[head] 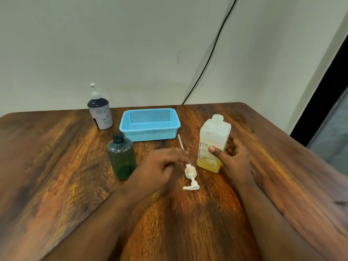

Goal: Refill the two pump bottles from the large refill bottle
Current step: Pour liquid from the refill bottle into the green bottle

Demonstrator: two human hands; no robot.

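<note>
Yellow refill about to get lifted, green one uncapped and waiting

Right hand [234, 159] has its grip wrapped round the lower half of the refill bottle [213, 144], thumb across the label, fingers curled behind it, bottle upright on the worktop [56, 166] with only a bit of liquid in the bottom. The open green bottle [122, 157] stands upright off to the left of that grip, past the left hand [162, 166], so I'd guess the pour travels that way. Left hand is blurred, fingers loose over the pump head [190, 176], which lies flat with its tube pointing away; can't tell if it's touching. Second pump bottle [100, 113] sits far back left by the blue basket [149, 123], pump on. Whether the refill's cap is on or off, hard to say.
</note>
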